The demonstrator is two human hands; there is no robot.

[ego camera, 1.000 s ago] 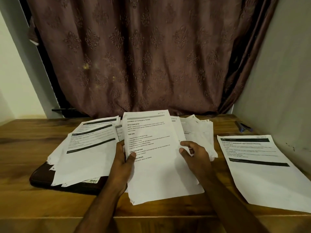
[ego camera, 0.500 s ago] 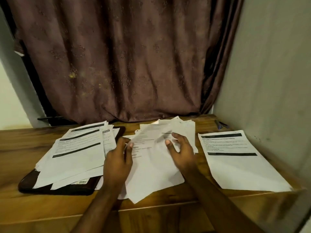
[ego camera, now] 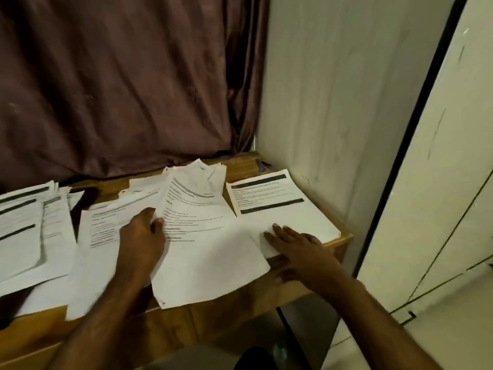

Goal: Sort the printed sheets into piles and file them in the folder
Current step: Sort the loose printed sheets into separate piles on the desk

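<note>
My view has swung right since half a second ago: the curtain (ego camera: pixel 112 84) now fills only the left, and the wall (ego camera: pixel 333 89) and a pale door panel (ego camera: pixel 440 182) take up the right. The table (ego camera: pixel 240 295) corner sits in the middle of the frame.

The sheet (ego camera: pixel 210 252) that was lifted and curled between both hands now lies lower and flatter across the middle pile (ego camera: pixel 106 236), its near corner hanging past the table edge. My right hand (ego camera: pixel 296 247) has left it and moved out to the right.

My left hand (ego camera: pixel 141 236) is loosely curled, thumb against the left edge of the sheet, fingers on the middle pile beneath; I cannot tell whether it pinches the paper or only presses it. My right hand is open and flat, fingers spread, resting on the near left corner of the right pile (ego camera: pixel 280 209), gripping nothing.

The left pile (ego camera: pixel 29 231) lies at the left edge, over the dark folder (ego camera: pixel 85 198), of which only a strip shows. More sheets (ego camera: pixel 197 174) fan out behind the middle. A small dark object (ego camera: pixel 262 164) lies at the table's far corner, too blurred to name.
</note>
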